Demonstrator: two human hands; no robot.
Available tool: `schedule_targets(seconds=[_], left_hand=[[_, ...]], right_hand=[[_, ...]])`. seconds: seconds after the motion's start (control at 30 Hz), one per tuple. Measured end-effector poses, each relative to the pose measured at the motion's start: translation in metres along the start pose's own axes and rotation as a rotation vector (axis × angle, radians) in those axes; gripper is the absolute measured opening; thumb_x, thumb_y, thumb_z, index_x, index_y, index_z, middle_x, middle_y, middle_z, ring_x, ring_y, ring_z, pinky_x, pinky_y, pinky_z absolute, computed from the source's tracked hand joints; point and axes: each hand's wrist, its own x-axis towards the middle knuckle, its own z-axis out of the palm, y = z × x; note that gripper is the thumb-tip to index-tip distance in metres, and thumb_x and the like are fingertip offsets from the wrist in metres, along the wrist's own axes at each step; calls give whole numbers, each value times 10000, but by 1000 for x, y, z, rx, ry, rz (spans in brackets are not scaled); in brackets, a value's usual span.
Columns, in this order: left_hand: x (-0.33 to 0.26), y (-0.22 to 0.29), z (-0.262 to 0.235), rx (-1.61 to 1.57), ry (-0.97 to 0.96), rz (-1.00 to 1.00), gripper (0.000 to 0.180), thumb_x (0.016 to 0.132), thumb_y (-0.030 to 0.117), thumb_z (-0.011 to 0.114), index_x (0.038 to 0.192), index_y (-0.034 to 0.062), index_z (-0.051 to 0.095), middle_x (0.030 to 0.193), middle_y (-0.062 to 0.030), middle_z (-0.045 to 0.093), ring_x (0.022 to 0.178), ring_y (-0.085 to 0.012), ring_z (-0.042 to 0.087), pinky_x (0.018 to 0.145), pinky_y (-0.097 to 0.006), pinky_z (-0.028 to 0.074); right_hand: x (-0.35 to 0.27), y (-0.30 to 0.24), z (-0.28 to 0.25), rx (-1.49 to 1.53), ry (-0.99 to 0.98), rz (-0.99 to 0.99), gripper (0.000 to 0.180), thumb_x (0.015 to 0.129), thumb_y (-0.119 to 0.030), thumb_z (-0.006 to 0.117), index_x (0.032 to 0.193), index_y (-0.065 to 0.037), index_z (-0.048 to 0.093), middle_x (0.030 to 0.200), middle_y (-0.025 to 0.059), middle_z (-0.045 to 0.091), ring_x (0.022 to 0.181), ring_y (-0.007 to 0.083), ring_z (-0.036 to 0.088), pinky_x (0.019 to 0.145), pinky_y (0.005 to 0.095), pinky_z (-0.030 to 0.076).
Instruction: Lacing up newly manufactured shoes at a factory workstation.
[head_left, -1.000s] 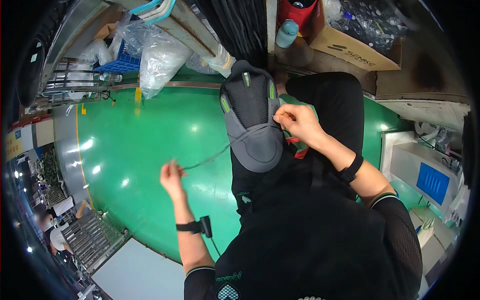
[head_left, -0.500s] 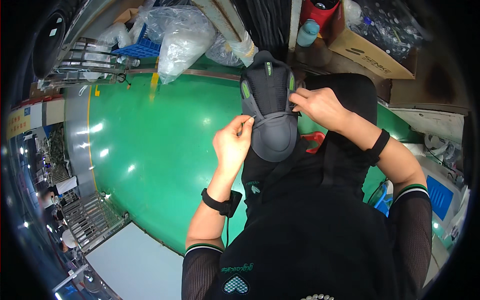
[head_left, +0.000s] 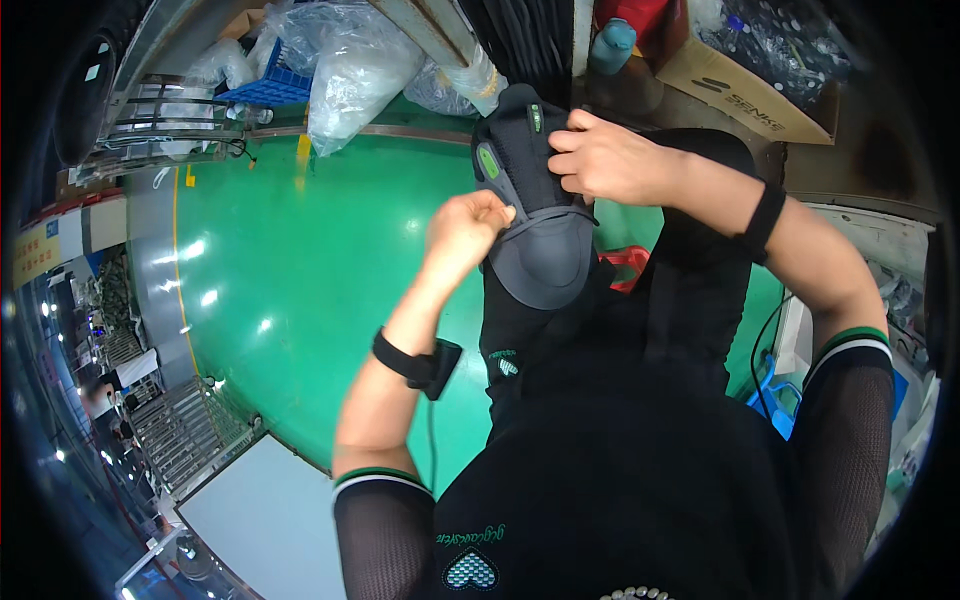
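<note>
Grey fabric of a shoe upper (head_left: 540, 225) is sitting between both hands: the left hand (head_left: 465, 232) is pinching its side edge, fingertips hidden, while the right hand (head_left: 612, 160) is gripping its far end. Beyond them, clear plastic bags (head_left: 355, 70) are slumping on the glossy green floor (head_left: 300, 290); a cardboard box (head_left: 740, 70) is lying past the right hand.

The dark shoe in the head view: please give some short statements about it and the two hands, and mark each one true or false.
1. Both hands touch the dark shoe. True.
2. The shoe lies on the green floor. False: it is held up above the lap.
3. The right hand grips the shoe near its top. True.
4. The left hand is far away from the shoe. False: its fingers meet the shoe's side.
5. Each wrist wears a black band. True.
</note>
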Motion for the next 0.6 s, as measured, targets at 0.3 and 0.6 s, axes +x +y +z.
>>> schedule_targets(seconds=[0.3, 0.6], left_hand=[[-5, 38, -18, 1021, 258, 857, 171, 724, 289, 735, 778, 144, 661, 983, -27, 612, 1020, -241, 559, 919, -458, 388], [34, 51, -46, 906, -261, 883, 132, 739, 194, 706, 811, 84, 691, 785, -25, 524, 863, -224, 498, 781, -384, 380]], right_hand=[[8, -13, -1, 105, -149, 276, 172, 702, -240, 715, 747, -74, 720, 853, -6, 594, 946, 182, 510, 869, 347, 350], [5, -28, 12, 251, 36, 559, 100, 719, -164, 694, 715, -64, 704, 834, 18, 590, 941, 199, 522, 918, 366, 353]])
